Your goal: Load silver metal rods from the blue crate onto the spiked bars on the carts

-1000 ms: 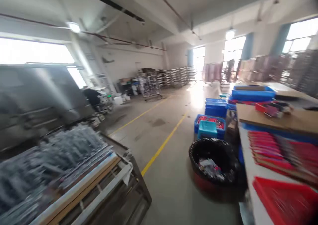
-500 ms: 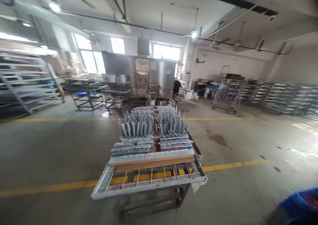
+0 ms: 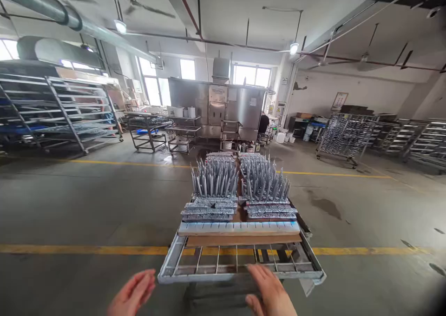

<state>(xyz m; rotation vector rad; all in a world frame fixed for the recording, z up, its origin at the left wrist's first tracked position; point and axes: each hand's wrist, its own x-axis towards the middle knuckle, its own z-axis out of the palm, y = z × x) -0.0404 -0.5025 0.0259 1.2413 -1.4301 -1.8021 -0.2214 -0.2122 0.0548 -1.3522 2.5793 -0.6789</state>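
Observation:
My left hand [image 3: 133, 292] is low in the view, just left of the front left corner of a metal-framed cart [image 3: 240, 276]. Its fingers are loosely extended and hold nothing visible. My right hand [image 3: 269, 289], with thumb apart from the fingers, is at the cart's front rail; whether it touches the rail I cannot tell. On the cart stand two blocks of slender, pointed silver-grey pieces [image 3: 214, 179], upright in rows. In front of them lie rough silver-coated strips [image 3: 272, 210], a white slotted strip [image 3: 240, 228] and a brown board [image 3: 244, 240].
Yellow lines [image 3: 104, 250] cross the grey floor. A large steel machine [image 3: 195, 95] stands beyond the cart. Tall shelf racks [image 3: 80, 111] are at left, and a loaded wheeled rack [image 3: 344, 137] at right. A person in dark clothing [image 3: 264, 123] is by the machine.
Both my hands have come into view at the cart's front. The view has swung left, so the cart appears further right. A blue container at lower right has left the view.

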